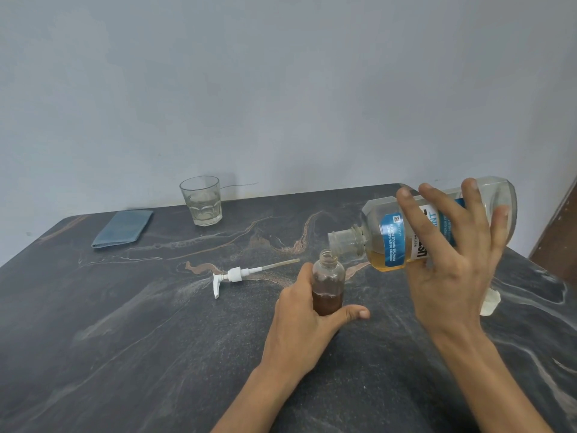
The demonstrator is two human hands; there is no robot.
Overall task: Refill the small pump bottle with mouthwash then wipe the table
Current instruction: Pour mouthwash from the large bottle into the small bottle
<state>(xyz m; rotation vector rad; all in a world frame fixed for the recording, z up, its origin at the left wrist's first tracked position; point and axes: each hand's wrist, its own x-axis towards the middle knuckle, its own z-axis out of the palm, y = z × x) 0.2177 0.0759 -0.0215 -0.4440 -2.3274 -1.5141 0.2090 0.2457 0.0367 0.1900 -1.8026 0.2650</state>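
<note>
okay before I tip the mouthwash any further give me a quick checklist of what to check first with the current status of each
1. Small pump bottle upright and steadied by the left hand: ok.
2. Its neck open, pump head off and lying on the table: ok.
3. Mouthwash bottle uncapped and held by the right hand: ok.
4. Big bottle's mouth over the small neck: cannot tell, it looks slightly to the right.
5. Room left in the small bottle: ok, liquid fills only the lower part.
6. Blue cloth at hand for wiping: ok, folded at the far left.
</note>
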